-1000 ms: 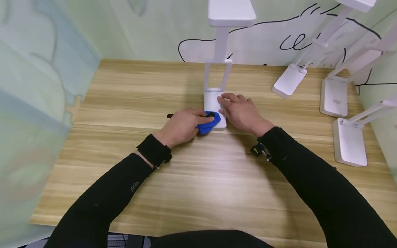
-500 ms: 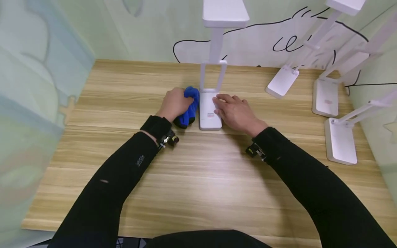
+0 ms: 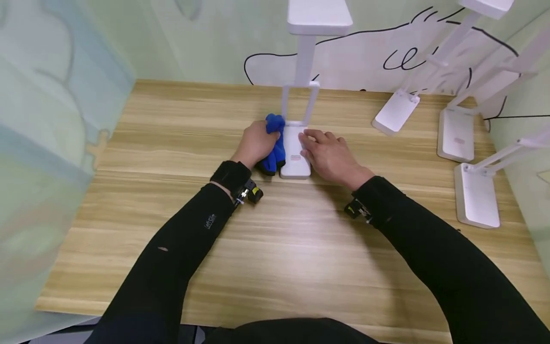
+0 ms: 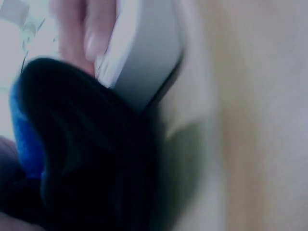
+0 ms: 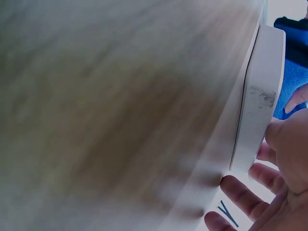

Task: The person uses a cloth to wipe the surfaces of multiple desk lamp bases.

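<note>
In the head view a white desk lamp point(image 3: 296, 155) stands on the wooden table, a small printed label on its base. My left hand point(image 3: 254, 144) grips a bunched blue cloth point(image 3: 278, 143) with black edging, held along the left side of the base. In the left wrist view the cloth's black edge point(image 4: 82, 125) overlaps the base point(image 4: 149, 53). My right hand point(image 3: 333, 155) rests its fingertips against the right edge of the base, fingers loosely bent. From the right wrist, a dark smudge point(image 5: 263, 97) shows on the base's side.
At the right of the table stand three more white lamps, with bases at the back point(image 3: 396, 112), beside it point(image 3: 457, 134) and nearer the front point(image 3: 477, 196). A patterned wall point(image 3: 206, 43) borders the table's back edge.
My left hand has taken the cloth off the front of the base, out to the left and back in against its left side. My right hand has kept its place.
</note>
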A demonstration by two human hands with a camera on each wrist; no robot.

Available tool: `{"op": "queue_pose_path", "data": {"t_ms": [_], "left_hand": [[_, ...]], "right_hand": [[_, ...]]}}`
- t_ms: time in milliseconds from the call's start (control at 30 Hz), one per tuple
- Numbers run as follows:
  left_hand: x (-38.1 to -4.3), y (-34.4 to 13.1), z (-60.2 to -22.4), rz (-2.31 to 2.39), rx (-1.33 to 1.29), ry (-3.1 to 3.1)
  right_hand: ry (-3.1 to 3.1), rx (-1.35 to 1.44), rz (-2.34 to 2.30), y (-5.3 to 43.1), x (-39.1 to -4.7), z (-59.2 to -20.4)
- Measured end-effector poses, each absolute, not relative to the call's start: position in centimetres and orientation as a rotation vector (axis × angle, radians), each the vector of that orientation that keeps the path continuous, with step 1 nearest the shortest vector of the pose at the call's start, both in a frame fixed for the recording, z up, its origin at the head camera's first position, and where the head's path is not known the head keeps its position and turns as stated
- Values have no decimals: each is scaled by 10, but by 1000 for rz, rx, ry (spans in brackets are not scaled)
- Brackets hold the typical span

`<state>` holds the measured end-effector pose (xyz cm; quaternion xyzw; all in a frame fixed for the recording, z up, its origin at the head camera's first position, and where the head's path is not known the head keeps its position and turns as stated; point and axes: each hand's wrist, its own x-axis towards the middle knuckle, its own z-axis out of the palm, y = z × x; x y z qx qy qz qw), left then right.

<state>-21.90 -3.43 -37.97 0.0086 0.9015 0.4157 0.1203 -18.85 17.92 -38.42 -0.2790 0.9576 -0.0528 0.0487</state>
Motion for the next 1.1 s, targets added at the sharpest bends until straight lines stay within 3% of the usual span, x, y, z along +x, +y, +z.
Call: {"op": "queue_pose_path", "data": {"t_ms": [433,567,700,967,1100], "left_hand": [[-130,-14,-383,621,558,3064],[-113,-15,-384,644,601,3064],[-119,-19,-384,755,531,3010],[-163,-34,-379,853,299,2865],[-163,-31,-381,882,262,2842]], "right_hand": [[2924,-898,-143,173,-194,-389],[2919,-879,-169,173,-196,-388],[2917,-870,-168,174,-199,-387],[2910,-882,-162,171,-202,-389],[2915,-864,-155,172,-202,-390]]}}
